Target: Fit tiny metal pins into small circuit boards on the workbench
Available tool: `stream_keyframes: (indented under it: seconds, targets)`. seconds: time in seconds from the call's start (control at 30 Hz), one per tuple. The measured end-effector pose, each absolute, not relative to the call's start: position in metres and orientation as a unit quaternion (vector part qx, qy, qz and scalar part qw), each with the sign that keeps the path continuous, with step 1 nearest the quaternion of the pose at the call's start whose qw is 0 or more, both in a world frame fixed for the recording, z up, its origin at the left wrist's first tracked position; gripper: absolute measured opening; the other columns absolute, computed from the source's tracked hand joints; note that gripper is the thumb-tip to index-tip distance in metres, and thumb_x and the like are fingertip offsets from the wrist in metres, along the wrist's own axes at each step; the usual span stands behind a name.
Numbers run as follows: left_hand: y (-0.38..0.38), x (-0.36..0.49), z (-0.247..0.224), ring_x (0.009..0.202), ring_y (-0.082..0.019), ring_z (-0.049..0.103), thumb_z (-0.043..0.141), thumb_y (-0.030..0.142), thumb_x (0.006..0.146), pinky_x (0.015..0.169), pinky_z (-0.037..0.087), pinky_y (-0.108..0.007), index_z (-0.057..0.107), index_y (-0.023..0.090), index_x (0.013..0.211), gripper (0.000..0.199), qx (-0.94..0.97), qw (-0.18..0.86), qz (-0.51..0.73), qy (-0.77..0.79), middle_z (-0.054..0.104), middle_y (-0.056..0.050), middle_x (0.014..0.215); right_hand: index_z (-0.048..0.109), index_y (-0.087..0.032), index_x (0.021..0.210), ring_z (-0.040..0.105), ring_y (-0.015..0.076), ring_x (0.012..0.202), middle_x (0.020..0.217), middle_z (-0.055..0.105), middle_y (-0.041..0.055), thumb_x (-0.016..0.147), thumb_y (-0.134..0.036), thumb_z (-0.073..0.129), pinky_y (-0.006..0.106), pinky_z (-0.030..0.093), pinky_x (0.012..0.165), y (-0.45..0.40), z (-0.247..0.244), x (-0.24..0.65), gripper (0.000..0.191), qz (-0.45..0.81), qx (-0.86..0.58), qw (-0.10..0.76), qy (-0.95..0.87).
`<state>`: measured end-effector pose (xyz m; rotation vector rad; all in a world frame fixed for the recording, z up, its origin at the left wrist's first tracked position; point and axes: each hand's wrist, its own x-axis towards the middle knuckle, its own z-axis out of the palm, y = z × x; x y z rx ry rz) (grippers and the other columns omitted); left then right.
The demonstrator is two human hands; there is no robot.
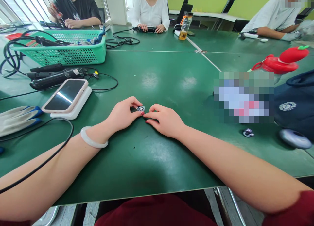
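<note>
Between the thumb and fingers of my left hand (pixel 124 114) is a small black-and-white patterned piece (pixel 140 108), held just above the green table (pixel 157 167). My right hand (pixel 166 120) is right beside it, palm down, its fingers slightly bent and apart, the fingertips close to my left thumb. Nothing shows between the right fingers. Whether a right fingertip touches the piece is too small to tell. A pale bracelet (pixel 92 139) is round my left wrist.
At left are a phone (pixel 65 95) on a white box, black tools (pixel 57 77), gloves (pixel 18 120), cables and a green basket (pixel 73 54). A bottle (pixel 185 26), red-topped item (pixel 279 61), dark bag (pixel 294 105) and small shiny object (pixel 248 132) stand right. Three people sit beyond.
</note>
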<state>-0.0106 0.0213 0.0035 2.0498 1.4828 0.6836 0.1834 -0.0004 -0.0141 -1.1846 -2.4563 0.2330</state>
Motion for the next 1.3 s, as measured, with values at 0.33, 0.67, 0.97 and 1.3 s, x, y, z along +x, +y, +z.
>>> stream_keyframes:
  seconds: [0.33, 0.67, 0.97, 1.3]
  targets:
    - [0.019, -0.009, 0.006, 0.091, -0.020, 0.063, 0.066, 0.038, 0.073, 0.086, 0.047, -0.036, 0.059, 0.022, 0.090, 0.025, 0.752, 0.282, 0.267, 0.532, 0.069, -0.003, 0.095, 0.070, -0.020, 0.087, 0.053, 0.0107, 0.073, 0.094, 0.060, 0.0028, 0.090, -0.027, 0.052, 0.025, 0.040, 0.067, 0.003, -0.013, 0.186, 0.019, 0.096, -0.436, 0.256, -0.857]
    - [0.016, -0.007, 0.004, 0.088, -0.019, 0.064, 0.072, 0.039, 0.069, 0.085, 0.049, -0.037, 0.058, 0.018, 0.087, 0.031, 0.738, 0.390, 0.296, 0.464, 0.069, -0.005, 0.093, 0.065, -0.020, 0.087, 0.050, 0.0096, 0.066, 0.088, 0.059, 0.0015, 0.089, -0.028, 0.050, 0.023, 0.041, 0.064, -0.001, -0.007, 0.186, 0.017, 0.152, -0.447, 0.366, -0.802]
    - [0.013, -0.005, 0.012, 0.087, -0.019, 0.067, 0.074, 0.041, 0.067, 0.081, 0.051, -0.035, 0.054, 0.018, 0.082, 0.034, 0.650, 0.547, 0.314, 0.424, 0.071, -0.006, 0.087, 0.068, -0.024, 0.092, 0.055, 0.0127, 0.076, 0.090, 0.062, 0.0032, 0.091, -0.038, 0.048, 0.026, 0.044, 0.071, -0.004, -0.004, 0.189, 0.025, 0.098, -0.436, 0.354, -0.821]
    - [0.014, -0.006, 0.008, 0.087, -0.020, 0.067, 0.071, 0.043, 0.070, 0.083, 0.051, -0.038, 0.055, 0.018, 0.085, 0.033, 0.679, 0.517, 0.299, 0.426, 0.072, -0.007, 0.088, 0.067, -0.024, 0.100, 0.057, 0.0132, 0.078, 0.088, 0.065, 0.0026, 0.092, -0.031, 0.048, 0.026, 0.044, 0.073, -0.002, 0.000, 0.196, 0.023, 0.097, -0.441, 0.340, -0.825]
